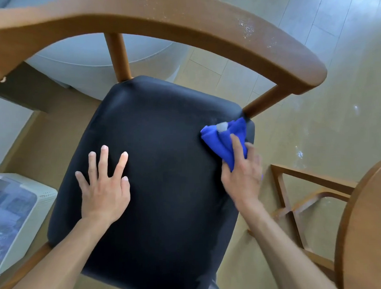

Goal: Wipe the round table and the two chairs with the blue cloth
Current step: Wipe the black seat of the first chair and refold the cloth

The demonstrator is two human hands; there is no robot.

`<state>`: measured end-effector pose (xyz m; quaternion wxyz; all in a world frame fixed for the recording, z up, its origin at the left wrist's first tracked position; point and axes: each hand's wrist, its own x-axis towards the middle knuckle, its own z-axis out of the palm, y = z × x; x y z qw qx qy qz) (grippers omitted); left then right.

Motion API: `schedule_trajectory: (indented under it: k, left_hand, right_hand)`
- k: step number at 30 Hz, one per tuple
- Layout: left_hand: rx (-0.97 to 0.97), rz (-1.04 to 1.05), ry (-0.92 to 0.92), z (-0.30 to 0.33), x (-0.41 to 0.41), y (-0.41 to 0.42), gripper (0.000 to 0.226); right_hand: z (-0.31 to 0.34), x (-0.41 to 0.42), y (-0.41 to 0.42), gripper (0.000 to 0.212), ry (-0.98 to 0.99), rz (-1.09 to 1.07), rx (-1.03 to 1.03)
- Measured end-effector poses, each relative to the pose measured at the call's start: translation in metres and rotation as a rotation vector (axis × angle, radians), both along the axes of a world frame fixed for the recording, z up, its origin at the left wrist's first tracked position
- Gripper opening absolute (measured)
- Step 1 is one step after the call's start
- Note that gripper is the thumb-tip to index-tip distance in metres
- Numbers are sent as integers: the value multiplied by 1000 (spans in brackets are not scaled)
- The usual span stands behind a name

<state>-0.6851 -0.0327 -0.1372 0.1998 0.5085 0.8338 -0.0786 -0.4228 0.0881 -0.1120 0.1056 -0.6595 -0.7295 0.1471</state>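
Gripping the bunched cloth at the seat's far right corner, the right hand has its fingers curled over the blue folds, pinching them down where the cushion meets the armrest post; a pale tag shows on top of the wad. The left hand lies flat on the middle of the seat, fingers spread, holding nothing and bracing the chair. The likeliest slip, I judge, comes from how far the cloth sits over the seat edge: a stroke outward could carry it off the cushion and drop it to the floor. Wadded this tightly, it may also cover only a narrow strip, leaving much of the dark cushion missed. White specks dot the armrest above, and brushing them loose later would dirty the seat again. The round surface stands close on the right, where a wide elbow swing could knock it
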Motion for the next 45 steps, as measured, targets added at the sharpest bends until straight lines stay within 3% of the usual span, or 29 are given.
schedule_trajectory:
  k: [4,8,9,10,11,12,13,14,15,17,23,26,29,32,35,39,43,45]
  left_hand:
    - [-26,3,-21,4,-2,1,61]
    - [-47,6,-40,7,-6,4,60]
    - [-54,4,-42,8,-7,4,60]
    - [-60,-1,-43,8,-7,4,60]
    - [-64,-5,-42,9,-7,5,60]
    - [-65,-9,-42,9,-8,4,60]
    - [-65,-9,-42,9,-8,4,60]
    - [-63,-7,-42,9,-8,4,60]
    - [-60,-5,-43,9,-8,4,60]
    - [-59,-1,-40,8,-7,4,60]
    - [-45,16,-31,6,-4,3,60]
    - [-41,13,-25,6,-4,3,60]
    - [-45,15,-26,5,-3,3,60]
    - [-44,14,-14,5,-1,3,60]
    - [-40,5,-17,5,-1,3,60]
    - [-45,0,-16,5,-3,2,61]
    - [-47,10,-35,5,-6,2,61]
    - [-36,10,-47,4,-6,1,60]
  right_hand:
    - [4,-9,-93,65,-55,195,-9]
    - [8,-13,-191,40,-28,539,-117]
    - [12,-11,-200,57,-18,593,-250]
    - [13,-9,-206,81,-24,605,-264]
    - [15,-6,-203,89,-50,656,-265]
    - [15,3,-197,86,-132,786,-264]
    - [17,12,-188,69,-250,958,-221]
    - [17,24,-174,47,-263,1105,-170]
    - [17,38,-159,38,-209,1164,-123]
    - [12,50,-129,40,-98,1105,-49]
    - [14,61,-4,69,-100,624,-14]
    - [14,48,47,66,-121,299,-116]
    - [7,21,73,66,-25,-129,-207]
    - [5,-21,66,68,-128,-268,-198]
    - [-1,-92,51,70,-228,-200,-199]
    - [-4,-181,9,68,-206,205,-114]
    - [1,-157,30,64,-211,622,-77]
    - [0,-122,58,64,-271,604,-50]
